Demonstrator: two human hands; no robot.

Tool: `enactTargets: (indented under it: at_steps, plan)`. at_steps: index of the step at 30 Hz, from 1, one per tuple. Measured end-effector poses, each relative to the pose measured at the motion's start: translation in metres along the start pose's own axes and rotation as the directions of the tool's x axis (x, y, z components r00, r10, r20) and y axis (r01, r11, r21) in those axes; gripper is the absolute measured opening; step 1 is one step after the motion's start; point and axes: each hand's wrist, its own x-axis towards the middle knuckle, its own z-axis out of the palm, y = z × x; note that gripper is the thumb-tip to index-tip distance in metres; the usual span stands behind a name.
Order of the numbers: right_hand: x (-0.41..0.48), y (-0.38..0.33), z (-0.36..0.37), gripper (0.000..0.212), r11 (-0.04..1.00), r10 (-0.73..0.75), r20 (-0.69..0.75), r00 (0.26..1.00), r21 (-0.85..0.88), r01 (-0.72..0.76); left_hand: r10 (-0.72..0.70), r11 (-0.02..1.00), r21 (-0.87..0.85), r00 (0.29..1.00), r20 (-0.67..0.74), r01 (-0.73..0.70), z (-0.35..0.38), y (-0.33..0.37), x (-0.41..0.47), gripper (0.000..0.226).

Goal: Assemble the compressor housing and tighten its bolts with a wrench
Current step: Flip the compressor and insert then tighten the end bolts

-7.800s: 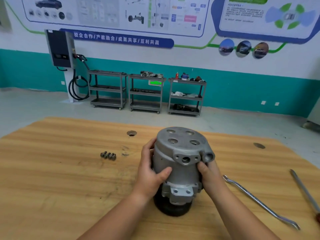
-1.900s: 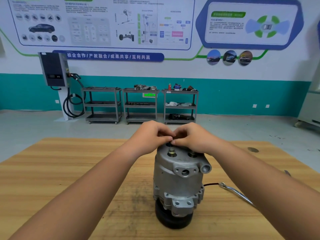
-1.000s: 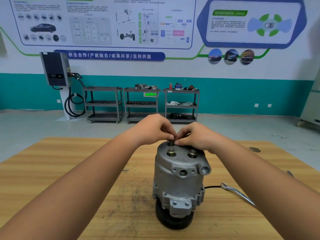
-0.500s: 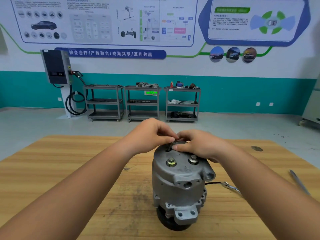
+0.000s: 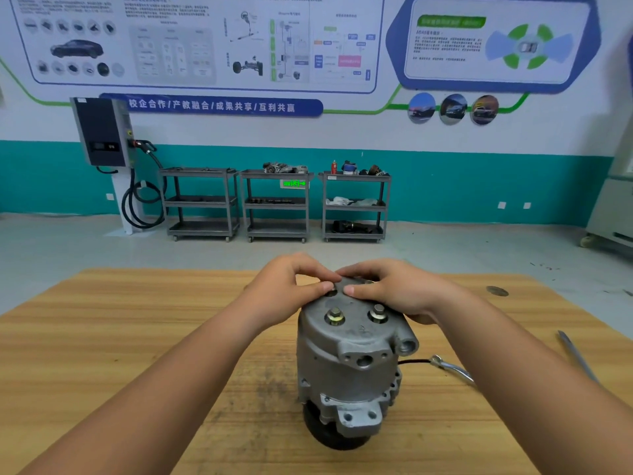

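Two hex bolts (image 5: 335, 316) already sit in the grey cast-metal compressor housing (image 5: 349, 358) standing on the wooden counter (image 5: 137, 337), while left hand (image 5: 287, 289) and right hand (image 5: 394, 289) pinch at rear holes, contents hidden; the steel wrench (image 5: 452, 368) waits unused, so tightening remains
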Motion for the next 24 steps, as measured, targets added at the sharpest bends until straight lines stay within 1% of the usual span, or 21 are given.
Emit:
enactTargets:
  at_steps: [4, 6, 8, 10, 11, 12, 13, 14, 16, 17, 18, 20, 21, 23, 24]
  plan:
    - [-0.001, -0.002, 0.004, 0.041, 1.000, 0.003, -0.019, 1.000, 0.009, -0.003, -0.068, 0.991, -0.117, 0.995, -0.070, 0.059, 0.003, -0.006, -0.007, 0.028]
    - [-0.001, -0.004, 0.007, 0.041, 1.000, -0.005, -0.029, 1.000, 0.000, 0.005, -0.071, 0.995, -0.081, 0.993, -0.099, 0.063, 0.004, -0.006, -0.010, 0.030]
    - [-0.002, -0.006, 0.009, 0.041, 1.000, -0.011, -0.035, 0.999, -0.001, 0.011, -0.045, 0.999, -0.031, 0.992, -0.117, 0.041, 0.005, -0.004, -0.009, 0.029]
    - [-0.005, -0.005, 0.010, 0.040, 0.998, -0.008, -0.029, 1.000, 0.059, 0.010, -0.053, 0.997, -0.055, 0.990, -0.134, 0.046, 0.008, -0.002, -0.007, 0.020]
    - [-0.006, -0.003, 0.010, 0.035, 0.991, -0.005, -0.036, 0.999, 0.131, 0.010, -0.087, 0.993, -0.097, 0.984, -0.153, 0.073, 0.010, -0.002, -0.005, 0.015]
    - [-0.008, -0.001, 0.011, 0.027, 0.976, 0.000, -0.061, 0.998, 0.217, 0.013, -0.136, 0.981, -0.162, 0.975, -0.177, 0.107, 0.013, -0.002, -0.003, 0.011]
    - [-0.010, 0.003, 0.012, 0.016, 0.954, 0.006, -0.096, 0.995, 0.300, 0.023, -0.189, 0.959, -0.248, 0.963, -0.192, 0.139, 0.016, -0.003, -0.003, 0.010]
    - [-0.011, 0.005, 0.014, 0.010, 0.934, 0.008, -0.137, 0.991, 0.356, 0.042, -0.235, 0.925, -0.345, 0.952, -0.195, 0.157, 0.020, -0.004, -0.003, 0.011]
    - [-0.014, 0.011, 0.018, 0.024, 0.919, -0.002, -0.187, 0.982, 0.388, 0.076, -0.286, 0.843, -0.512, 0.944, -0.164, 0.166, 0.027, -0.005, -0.006, 0.012]
    - [-0.015, 0.013, 0.020, 0.026, 0.914, -0.007, -0.194, 0.981, 0.397, 0.085, -0.289, 0.818, -0.551, 0.946, -0.146, 0.165, 0.029, -0.005, -0.008, 0.015]
    - [-0.016, 0.014, 0.021, 0.024, 0.910, -0.005, -0.204, 0.979, 0.405, 0.089, -0.283, 0.811, -0.562, 0.950, -0.132, 0.164, 0.030, -0.005, -0.009, 0.020]
    - [-0.016, 0.016, 0.021, 0.007, 0.917, 0.018, -0.241, 0.970, 0.391, 0.080, -0.275, 0.827, -0.532, 0.956, -0.105, 0.179, 0.031, -0.002, -0.010, 0.033]
    - [-0.018, 0.015, 0.021, 0.007, 0.928, 0.033, -0.264, 0.964, 0.366, 0.069, -0.276, 0.836, -0.514, 0.957, -0.092, 0.192, 0.032, 0.000, -0.009, 0.037]
    - [-0.019, 0.016, 0.020, 0.028, 0.947, 0.064, -0.288, 0.955, 0.319, 0.033, -0.282, 0.845, -0.487, 0.958, -0.057, 0.220, 0.033, 0.001, -0.008, 0.036]
    - [-0.021, 0.017, 0.021, 0.035, 0.949, 0.071, -0.291, 0.954, 0.314, 0.025, -0.289, 0.842, -0.486, 0.957, -0.041, 0.233, 0.034, 0.002, -0.009, 0.031]
